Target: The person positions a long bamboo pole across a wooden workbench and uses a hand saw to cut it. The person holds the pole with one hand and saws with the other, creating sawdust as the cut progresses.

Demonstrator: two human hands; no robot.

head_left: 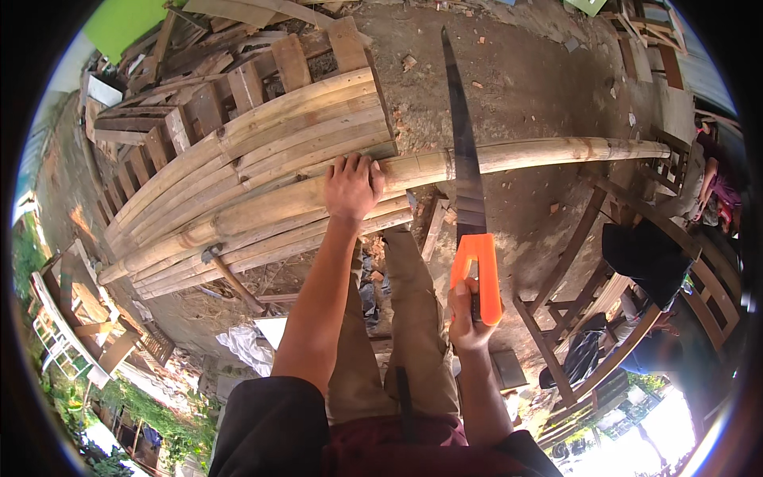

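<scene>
A long bamboo pole (pixel 540 153) lies across a bench of split bamboo slats (pixel 318 119) and juts out well past its right end. My left hand (pixel 352 188) presses on the pole near that end, its fingers bent over the top. In my right hand (pixel 470 312) is a handsaw (pixel 470 183), gripped by its orange handle. The saw's dark blade points away from me and crosses the pole to the right of my left hand. Whether its teeth touch the bamboo I cannot tell. A hammer (pixel 230 274) rests at the near edge of the slats.
Scrap boards (pixel 207 103) are heaped behind the bench. Wooden frames (pixel 588 294) stand at the right, with a black cloth (pixel 645 258) over one. A person (pixel 715 179) is at the far right. White plastic sheeting (pixel 245 348) lies low at the left on the dirt floor (pixel 540 79).
</scene>
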